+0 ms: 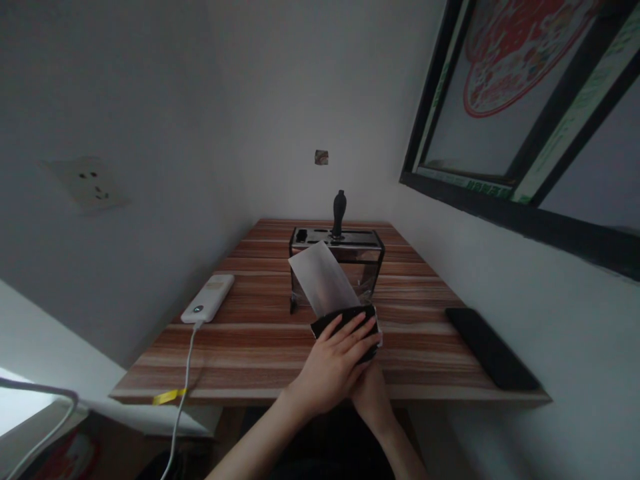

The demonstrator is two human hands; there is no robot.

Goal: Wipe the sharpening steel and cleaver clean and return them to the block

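Note:
Both my hands meet at the front middle of a wooden table. My left hand lies on top, its fingers wrapped over a dark handle-like object. From it a broad pale blade or flat sheet rises, tilted up and to the left. My right hand sits under the left one and grips the same object from below; its fingers are mostly hidden. Just behind stands a metal knife rack with one black handle sticking up from it.
A white power bank with a white cable lies at the table's left. A flat black slab lies at the right edge. Walls close in on both sides; a dark-framed window is upper right, a wall socket upper left.

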